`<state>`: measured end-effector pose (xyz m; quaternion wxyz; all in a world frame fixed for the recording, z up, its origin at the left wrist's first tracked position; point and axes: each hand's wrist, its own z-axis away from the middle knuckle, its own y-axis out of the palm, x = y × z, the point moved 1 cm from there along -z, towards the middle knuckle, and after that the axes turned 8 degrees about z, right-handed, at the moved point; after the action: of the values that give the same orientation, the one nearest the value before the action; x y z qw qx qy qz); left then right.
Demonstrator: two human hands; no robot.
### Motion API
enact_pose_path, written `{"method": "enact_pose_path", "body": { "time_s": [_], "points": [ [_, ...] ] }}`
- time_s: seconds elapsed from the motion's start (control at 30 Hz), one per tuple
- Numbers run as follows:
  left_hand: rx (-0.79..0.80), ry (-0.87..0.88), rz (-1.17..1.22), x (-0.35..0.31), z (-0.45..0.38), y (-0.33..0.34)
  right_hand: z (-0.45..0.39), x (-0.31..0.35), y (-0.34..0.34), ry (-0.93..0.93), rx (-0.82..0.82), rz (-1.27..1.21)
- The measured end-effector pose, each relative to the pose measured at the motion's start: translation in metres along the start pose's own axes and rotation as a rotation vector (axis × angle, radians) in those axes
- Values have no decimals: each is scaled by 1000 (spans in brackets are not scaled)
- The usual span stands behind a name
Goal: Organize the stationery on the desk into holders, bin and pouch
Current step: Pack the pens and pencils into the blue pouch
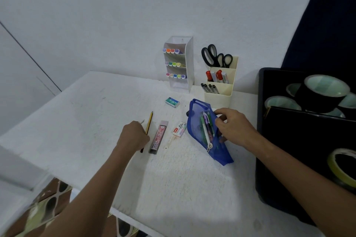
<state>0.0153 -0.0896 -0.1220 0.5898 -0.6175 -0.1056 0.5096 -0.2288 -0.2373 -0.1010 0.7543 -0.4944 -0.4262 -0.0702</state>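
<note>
A blue mesh pouch (pixel 221 155) lies open on the white desk (pixel 96 113), with several pens inside. My right hand (pixel 234 128) pinches the pouch's open edge. My left hand (pixel 133 137) reaches down with curled fingers onto a yellow-and-black pencil (pixel 150 120) and hides its middle. A thin pale tip (pixel 142 121) sticks out past this hand's knuckles. Between the hands lie a lead refill case (pixel 159 137) and a small pink-and-white staple box (pixel 180 130). A green staple box (pixel 172 102) sits farther back.
A white tiered holder (pixel 187 63) with highlighters and a cream holder (pixel 219 98) with scissors (pixel 212 56) and markers stand at the wall. A black bin (pixel 285 140) with tape rolls fills the right side. The desk's front-left edge drops to a patterned floor (pixel 48 208).
</note>
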Motion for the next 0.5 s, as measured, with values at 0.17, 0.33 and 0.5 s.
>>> {"method": "enact_pose_path", "body": {
  "time_s": [0.17,0.33,0.5],
  "points": [
    [34,46,204,-35,21,-11,1,0,0,7,-7,-5],
    [158,67,388,-83,43,-30,3,3,-2,-1,-13,-15],
    [429,39,439,-107,58,-25,3,2,-5,7,-32,-56]
  ]
}}
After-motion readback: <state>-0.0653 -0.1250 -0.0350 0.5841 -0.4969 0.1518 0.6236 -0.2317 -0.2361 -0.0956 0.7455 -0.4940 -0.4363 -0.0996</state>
